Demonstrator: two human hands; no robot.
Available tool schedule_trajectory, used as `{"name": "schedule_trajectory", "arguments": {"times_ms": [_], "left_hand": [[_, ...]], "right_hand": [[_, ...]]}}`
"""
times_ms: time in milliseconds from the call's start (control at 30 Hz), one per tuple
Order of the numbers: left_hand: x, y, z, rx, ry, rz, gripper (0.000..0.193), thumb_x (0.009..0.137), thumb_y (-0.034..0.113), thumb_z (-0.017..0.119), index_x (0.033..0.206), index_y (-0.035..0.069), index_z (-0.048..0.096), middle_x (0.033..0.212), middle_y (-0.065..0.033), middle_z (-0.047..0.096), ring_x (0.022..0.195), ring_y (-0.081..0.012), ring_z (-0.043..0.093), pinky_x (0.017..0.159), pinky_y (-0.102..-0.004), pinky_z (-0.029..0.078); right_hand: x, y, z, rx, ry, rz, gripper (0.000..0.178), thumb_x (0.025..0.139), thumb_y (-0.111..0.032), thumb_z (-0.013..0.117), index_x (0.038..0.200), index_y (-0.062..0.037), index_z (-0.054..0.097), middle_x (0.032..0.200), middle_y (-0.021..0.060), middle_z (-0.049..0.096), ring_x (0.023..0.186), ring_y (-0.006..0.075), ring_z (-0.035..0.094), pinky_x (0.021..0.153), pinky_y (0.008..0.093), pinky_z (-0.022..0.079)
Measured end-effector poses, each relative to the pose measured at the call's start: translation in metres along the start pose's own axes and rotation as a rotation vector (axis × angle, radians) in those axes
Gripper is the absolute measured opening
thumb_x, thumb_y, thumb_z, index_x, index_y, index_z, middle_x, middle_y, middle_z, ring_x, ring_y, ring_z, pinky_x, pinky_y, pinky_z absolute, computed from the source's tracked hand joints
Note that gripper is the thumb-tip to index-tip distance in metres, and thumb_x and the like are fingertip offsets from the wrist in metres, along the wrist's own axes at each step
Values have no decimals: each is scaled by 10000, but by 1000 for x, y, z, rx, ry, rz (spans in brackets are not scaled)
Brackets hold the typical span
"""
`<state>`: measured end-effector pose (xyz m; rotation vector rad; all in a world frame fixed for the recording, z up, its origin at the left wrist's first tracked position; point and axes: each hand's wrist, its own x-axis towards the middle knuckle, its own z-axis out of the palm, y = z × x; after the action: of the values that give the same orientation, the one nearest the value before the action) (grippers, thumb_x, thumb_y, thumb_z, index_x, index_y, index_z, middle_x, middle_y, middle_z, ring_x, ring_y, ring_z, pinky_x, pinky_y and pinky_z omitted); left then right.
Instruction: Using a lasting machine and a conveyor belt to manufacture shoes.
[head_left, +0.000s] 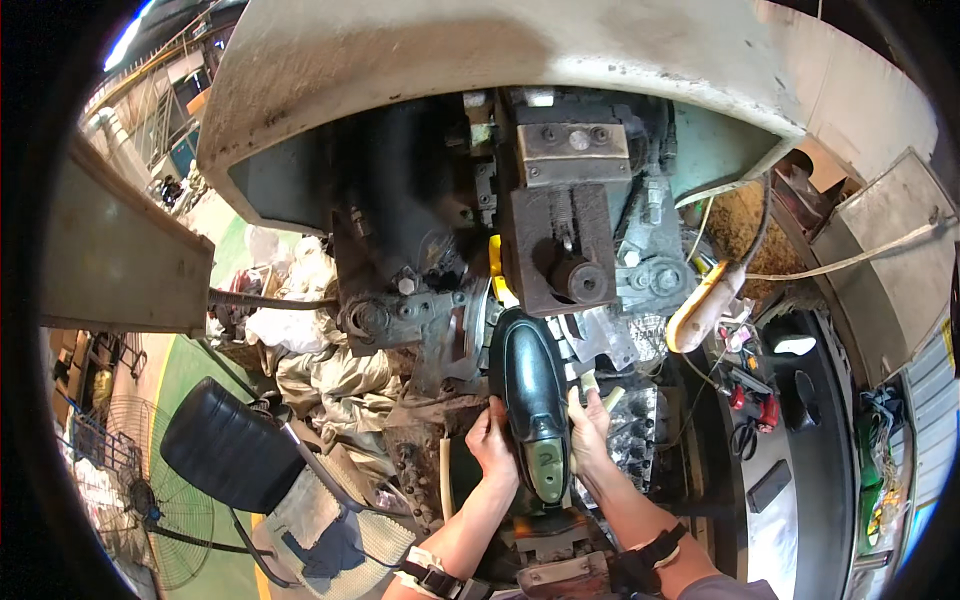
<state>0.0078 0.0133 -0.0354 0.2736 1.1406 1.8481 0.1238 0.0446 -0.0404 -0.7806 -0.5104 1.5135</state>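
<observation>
A shiny black shoe upper [527, 365] is stretched over a green shoe last [545, 468], its toe pointing away from me under the machine's dark metal block [558, 245]. My left hand [494, 442] grips the upper's left side near the heel opening, fingers curled. On the opposite side my right hand [588, 428] is closed against the upper, its fingertips partly hidden by it. The toe lies close to the machine's jaws; whether it touches them I cannot tell.
A pale curved hood [500, 50] overhangs the machine. A worn handle-shaped piece [705, 308] hangs on a cable at right. Beyond it a dark bench [825, 450] holds scissors [744, 440] and a phone-like slab [768, 487]. A black-backed chair [230, 445] and a fan [150, 490] stand left.
</observation>
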Motion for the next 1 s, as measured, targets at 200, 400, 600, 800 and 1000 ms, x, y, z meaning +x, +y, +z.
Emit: {"name": "schedule_trajectory", "arguments": {"times_ms": [200, 400, 600, 800, 1000], "left_hand": [[-14, 24, 5, -102, 33, -156, 322, 984, 300, 658, 834, 15, 678, 796, 15, 635, 714, -89, 549, 651, -261, 431], [-9, 25, 2, -164, 9, -258, 300, 948, 286, 707, 877, -5, 695, 894, -26, 695, 795, -113, 609, 742, -275, 470], [-10, 15, -4, -85, 93, -176, 333, 895, 318, 773, 800, 11, 686, 803, -4, 656, 748, -84, 547, 702, -247, 419], [-20, 34, 6, -43, 139, -227, 349, 895, 321, 773, 790, 7, 661, 785, -7, 643, 731, -97, 552, 682, -257, 424], [-19, 36, 11, -57, 129, -220, 363, 886, 336, 778, 828, -3, 662, 829, -29, 664, 750, -119, 583, 696, -284, 457]], "right_hand": [[-16, -11, 8, 107, 79, 96, 374, 970, -137, 663, 1304, -49, 521, 1145, 50, 652, 963, 131, 635, 838, 289, 523], [-20, -16, 12, 168, 73, 84, 378, 931, -62, 690, 1277, -52, 539, 1078, 45, 667, 897, 139, 660, 793, 285, 550], [-29, -26, 27, 120, 112, 55, 417, 926, -28, 685, 1303, -67, 510, 1008, 74, 690, 816, 151, 677, 717, 309, 574], [-34, -30, 29, 122, 141, 72, 382, 928, -18, 678, 1273, -84, 531, 1021, 87, 701, 827, 158, 686, 722, 316, 581], [-32, -35, 32, 125, 133, 75, 375, 924, -27, 687, 1263, -61, 531, 1030, 92, 706, 848, 168, 695, 737, 322, 585]]}}
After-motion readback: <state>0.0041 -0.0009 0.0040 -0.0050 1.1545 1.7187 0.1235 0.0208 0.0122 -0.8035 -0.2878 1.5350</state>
